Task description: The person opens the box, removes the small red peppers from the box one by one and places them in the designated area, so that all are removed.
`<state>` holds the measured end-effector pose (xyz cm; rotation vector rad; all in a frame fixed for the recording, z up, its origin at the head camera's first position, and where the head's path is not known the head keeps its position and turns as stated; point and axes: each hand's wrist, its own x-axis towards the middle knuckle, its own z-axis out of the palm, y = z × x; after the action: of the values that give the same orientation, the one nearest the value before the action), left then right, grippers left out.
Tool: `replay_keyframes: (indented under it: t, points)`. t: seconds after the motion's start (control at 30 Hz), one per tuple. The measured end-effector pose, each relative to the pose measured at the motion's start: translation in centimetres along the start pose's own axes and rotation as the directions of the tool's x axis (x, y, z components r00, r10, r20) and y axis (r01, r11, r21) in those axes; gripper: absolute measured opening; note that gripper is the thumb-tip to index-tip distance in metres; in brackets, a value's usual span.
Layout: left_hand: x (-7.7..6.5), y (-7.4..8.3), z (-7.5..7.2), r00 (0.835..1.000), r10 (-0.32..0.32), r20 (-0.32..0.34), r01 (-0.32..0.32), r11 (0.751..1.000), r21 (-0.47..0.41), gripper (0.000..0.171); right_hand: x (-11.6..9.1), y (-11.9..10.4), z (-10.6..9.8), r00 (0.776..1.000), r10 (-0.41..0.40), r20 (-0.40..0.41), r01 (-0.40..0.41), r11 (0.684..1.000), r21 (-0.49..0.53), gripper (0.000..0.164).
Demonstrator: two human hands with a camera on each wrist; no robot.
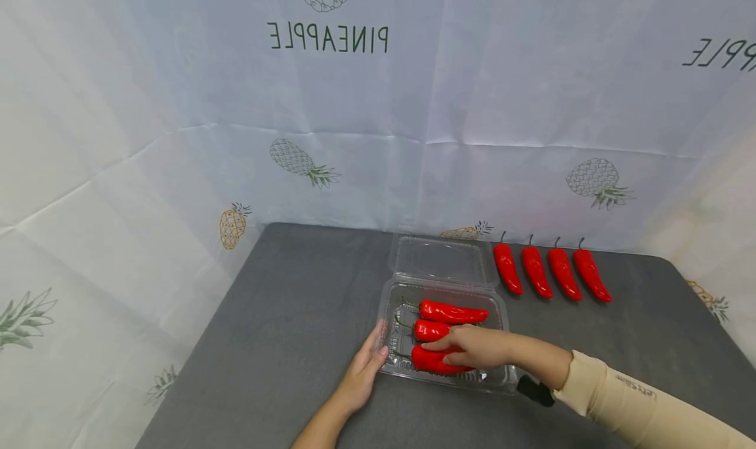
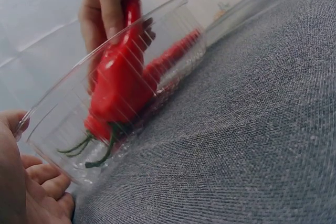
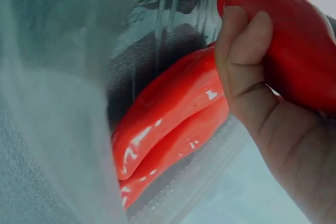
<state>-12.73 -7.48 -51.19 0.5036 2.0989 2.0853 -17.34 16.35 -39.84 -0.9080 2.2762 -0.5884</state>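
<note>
My right hand (image 1: 478,345) reaches into a clear plastic box (image 1: 502,318) and grips a red chili pepper (image 1: 434,359), the nearest of three lying crosswise there. In the right wrist view, thumb and fingers pinch this pepper (image 3: 299,40) above two glossy chili peppers (image 3: 173,108) lying side by side. Another chili pepper (image 1: 430,330) is partly covered by the hand; the farthest chili pepper (image 1: 453,312) shows fully. Green stems point left. Against the box's left side, my left hand (image 1: 358,377) rests, its relaxed fingers (image 2: 47,179) touching the wall from outside.
The box's clear lid (image 1: 443,260) lies folded back toward the cloth. Several more red chili peppers (image 1: 534,272) lie in a row to its right, stems pointing away. Grey cloth covers the table (image 1: 283,304); a pineapple-print curtain (image 1: 378,101) hangs behind it.
</note>
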Motion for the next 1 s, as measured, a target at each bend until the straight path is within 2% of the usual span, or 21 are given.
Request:
replay_keyframes:
  t: [0.13, 0.3, 0.67, 0.8, 1.0]
  points:
    - [0.0, -0.1, 0.0, 1.0, 0.004, 0.0, -0.004, 1.0, -0.008, 0.054, -0.4, 0.2, 0.2, 1.0, 0.004, -0.028, -0.003, 1.0, 0.026, 0.044]
    - [0.0, -0.1, 0.1, 1.0, 0.009, -0.002, -0.009, 1.0, -0.003, 0.054, -1.6, 0.9, 0.3, 0.993, 0.011, -0.114, 0.0, 0.995, 0.097, 0.046]
    - [0.1, -0.1, 0.1, 1.0, 0.002, -0.01, -0.002, 1.0, 0.005, 0.054, -3.8, 0.9, 0.6, 0.95, 0.073, -0.303, -0.015, 0.982, 0.19, 0.05]
    - [0.1, -0.1, 0.0, 1.0, 0.001, -0.008, -0.001, 1.0, 0.008, 0.054, -4.4, 0.9, 0.8, 0.935, 0.121, -0.334, -0.037, 0.968, 0.247, 0.05]
    - [0.1, 0.1, 0.0, 1.0, -0.001, -0.001, 0.001, 1.0, 0.008, 0.054, -4.7, 1.3, 1.1, 0.925, 0.182, -0.334, -0.072, 0.946, 0.317, 0.05]
